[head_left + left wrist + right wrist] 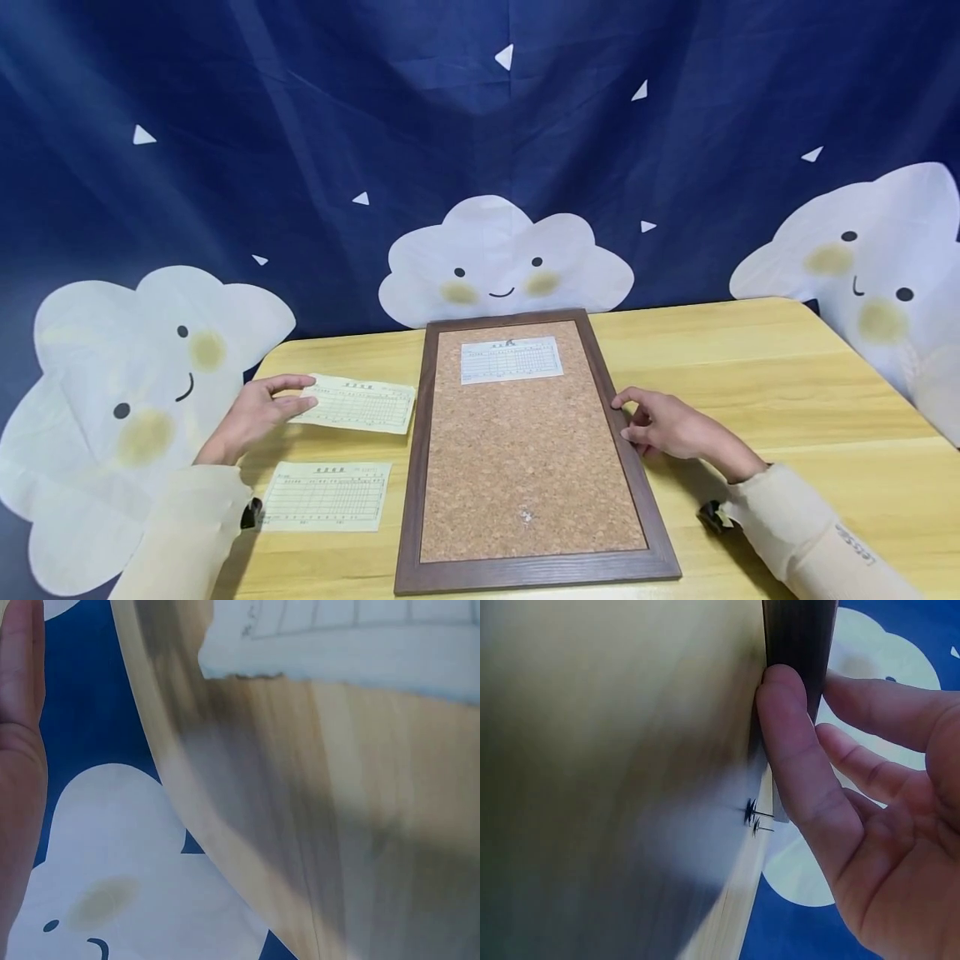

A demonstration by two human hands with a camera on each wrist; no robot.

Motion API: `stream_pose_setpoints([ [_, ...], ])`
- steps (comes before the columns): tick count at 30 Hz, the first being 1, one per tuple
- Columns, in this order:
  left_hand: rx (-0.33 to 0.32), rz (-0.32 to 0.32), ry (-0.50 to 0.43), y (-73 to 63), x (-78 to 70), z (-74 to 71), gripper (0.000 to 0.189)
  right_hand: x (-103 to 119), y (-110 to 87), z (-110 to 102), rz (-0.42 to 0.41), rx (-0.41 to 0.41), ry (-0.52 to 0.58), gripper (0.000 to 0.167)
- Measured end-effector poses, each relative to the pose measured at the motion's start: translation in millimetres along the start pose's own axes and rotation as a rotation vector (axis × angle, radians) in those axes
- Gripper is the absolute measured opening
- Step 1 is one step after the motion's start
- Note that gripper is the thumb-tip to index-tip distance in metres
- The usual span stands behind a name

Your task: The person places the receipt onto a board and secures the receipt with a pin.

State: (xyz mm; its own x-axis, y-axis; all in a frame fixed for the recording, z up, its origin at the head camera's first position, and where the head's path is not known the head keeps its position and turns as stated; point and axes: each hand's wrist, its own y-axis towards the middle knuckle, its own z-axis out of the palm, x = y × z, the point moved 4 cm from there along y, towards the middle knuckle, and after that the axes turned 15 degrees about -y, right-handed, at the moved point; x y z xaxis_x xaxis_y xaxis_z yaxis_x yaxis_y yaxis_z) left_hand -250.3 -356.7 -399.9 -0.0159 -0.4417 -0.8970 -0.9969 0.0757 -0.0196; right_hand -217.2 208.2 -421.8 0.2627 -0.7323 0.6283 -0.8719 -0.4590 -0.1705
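Note:
On the wooden table lies a cork board (525, 467) in a dark brown frame, with a printed paper form (512, 362) near its top. My left hand (258, 412) pinches the left edge of a second form (363, 406), just left of the board. In the left wrist view only a corner of a paper form (337, 645) shows above the table. A third form (327, 497) lies flat below it. My right hand (675, 429) grips the frame's right edge; in the right wrist view, thumb and fingers sit on either side of the dark frame (799, 645).
Two small dark pin-like objects (751, 812) show near the right thumb. A blue cloth (450, 100) with white clouds hangs behind the table (825, 400). Black items (716, 517) are attached at the cuffs.

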Motion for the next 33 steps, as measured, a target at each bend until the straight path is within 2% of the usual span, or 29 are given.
stream_pose_setpoints([
  [9,0.015,-0.004,-0.042,0.7,-4.5,7.1,0.051,-1,0.6,-1,-0.002,-0.006,-0.028,0.033],
  [17,0.008,0.008,-0.015,0.5,-8.7,11.7,0.052,0,1.4,-2,-0.001,-0.015,-0.044,0.034],
  [33,0.033,-0.008,-0.086,3.2,-19.5,26.7,0.054,1,2.3,-2,-0.017,-0.013,-0.048,0.034],
])
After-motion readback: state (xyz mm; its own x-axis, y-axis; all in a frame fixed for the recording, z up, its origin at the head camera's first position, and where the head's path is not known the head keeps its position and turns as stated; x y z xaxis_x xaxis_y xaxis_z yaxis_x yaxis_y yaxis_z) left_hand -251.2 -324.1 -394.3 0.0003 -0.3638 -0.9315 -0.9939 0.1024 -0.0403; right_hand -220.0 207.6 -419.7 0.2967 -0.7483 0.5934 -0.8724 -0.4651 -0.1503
